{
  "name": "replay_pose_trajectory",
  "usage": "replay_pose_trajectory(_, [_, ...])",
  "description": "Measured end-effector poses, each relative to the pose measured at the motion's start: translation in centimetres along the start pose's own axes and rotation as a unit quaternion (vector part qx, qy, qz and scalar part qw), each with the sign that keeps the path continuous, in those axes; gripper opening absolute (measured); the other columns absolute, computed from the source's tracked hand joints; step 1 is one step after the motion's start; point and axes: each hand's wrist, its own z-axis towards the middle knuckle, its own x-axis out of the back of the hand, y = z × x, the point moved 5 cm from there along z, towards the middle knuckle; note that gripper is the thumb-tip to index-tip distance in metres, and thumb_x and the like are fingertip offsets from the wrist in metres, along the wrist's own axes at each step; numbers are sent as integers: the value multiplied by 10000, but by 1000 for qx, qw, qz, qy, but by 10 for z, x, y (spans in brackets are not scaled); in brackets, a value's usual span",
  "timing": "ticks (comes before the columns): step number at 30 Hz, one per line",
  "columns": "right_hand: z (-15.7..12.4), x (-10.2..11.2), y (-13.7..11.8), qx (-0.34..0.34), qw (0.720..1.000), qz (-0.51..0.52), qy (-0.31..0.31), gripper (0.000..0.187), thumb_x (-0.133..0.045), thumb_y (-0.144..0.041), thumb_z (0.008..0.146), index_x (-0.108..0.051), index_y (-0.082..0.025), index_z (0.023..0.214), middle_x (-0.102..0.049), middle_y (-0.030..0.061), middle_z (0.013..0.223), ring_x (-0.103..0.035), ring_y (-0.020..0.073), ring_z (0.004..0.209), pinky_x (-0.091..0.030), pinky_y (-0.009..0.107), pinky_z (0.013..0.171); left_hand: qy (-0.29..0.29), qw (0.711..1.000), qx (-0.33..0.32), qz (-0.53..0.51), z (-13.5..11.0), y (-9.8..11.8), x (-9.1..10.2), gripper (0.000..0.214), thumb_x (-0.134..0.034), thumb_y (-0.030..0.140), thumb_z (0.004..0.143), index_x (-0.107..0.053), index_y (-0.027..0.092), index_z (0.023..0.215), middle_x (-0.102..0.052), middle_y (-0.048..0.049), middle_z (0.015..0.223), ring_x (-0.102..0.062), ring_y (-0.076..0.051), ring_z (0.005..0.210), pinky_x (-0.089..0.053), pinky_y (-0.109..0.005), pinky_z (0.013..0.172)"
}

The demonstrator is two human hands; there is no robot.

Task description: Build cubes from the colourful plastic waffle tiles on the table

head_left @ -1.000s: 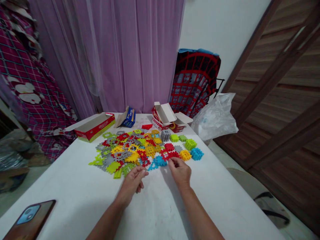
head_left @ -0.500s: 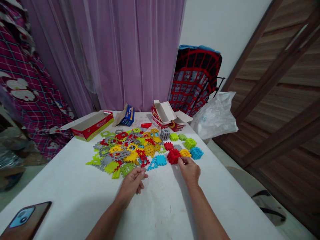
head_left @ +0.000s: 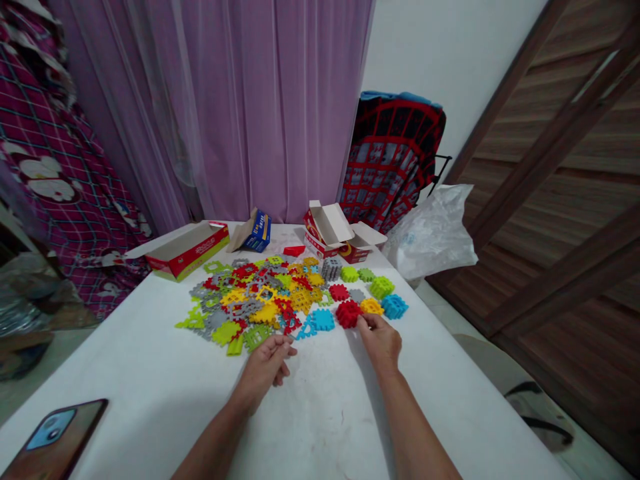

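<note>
Brown-backed, a phone lies at the near left of the white table. Next come an open box and a heap of coloured toothed pieces. I see the left hand at the heap's near edge, fingers loosely curled (whether around anything, I can't tell). Past a light-blue piece, the red stack sits on the table, the right hand pinching its right edge; farther right, a blue stack.

Pale lettering on the red-and-green box and the blue box, too small for legibility.
</note>
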Motion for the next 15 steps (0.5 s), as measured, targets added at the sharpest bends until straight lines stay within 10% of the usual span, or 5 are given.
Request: replay_pose_trajectory(15, [1,-1,3,2,1000,-3,-1,295,-534,-455,731,-758,-272,791,-718,-1,728,-627,191,697,-405,264,601,3,1000,2,-5,-2,5,-1,477,-687,574,627,-610,185,891,-681,-27,830,-502,-54,447,-341,-177,367])
